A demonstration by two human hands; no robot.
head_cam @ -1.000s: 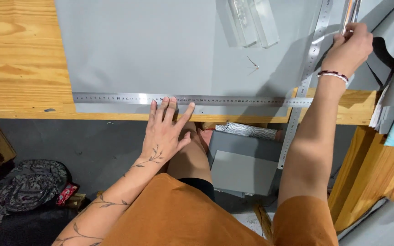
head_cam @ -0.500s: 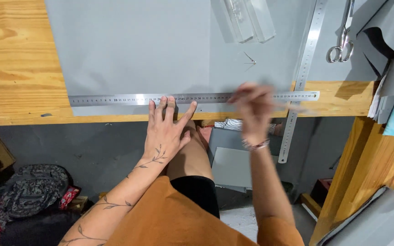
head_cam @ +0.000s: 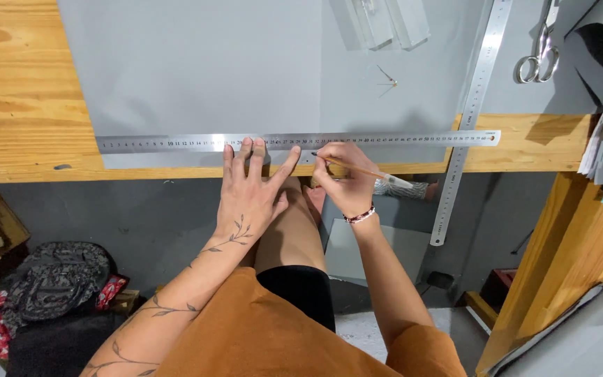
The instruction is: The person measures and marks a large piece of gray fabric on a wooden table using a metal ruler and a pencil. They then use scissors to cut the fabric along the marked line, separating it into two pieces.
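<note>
Head view: a person leans over a wooden surface (head_cam: 22,91) with a grey sheet (head_cam: 197,63) spread on it.
Left hand (head_cam: 249,188): fingers spread flat, pinning the long steel ruler (head_cam: 176,143) along the sheet's lower edge.
Right hand (head_cam: 347,181): fingers pinch a thin pencil (head_cam: 357,169), its tip at the ruler's lower edge, mid-frame.
Progress: ruler is placed and held; no drawn line shows yet, so marking looks barely begun.
Upper right: second ruler (head_cam: 472,119) and scissors (head_cam: 539,45) lie untouched.

A pale wooden workbench (head_cam: 15,105) spans twelve o'clock above a grey floor (head_cam: 127,209), with bundled dark cloth (head_cam: 50,286) at eight o'clock.
</note>
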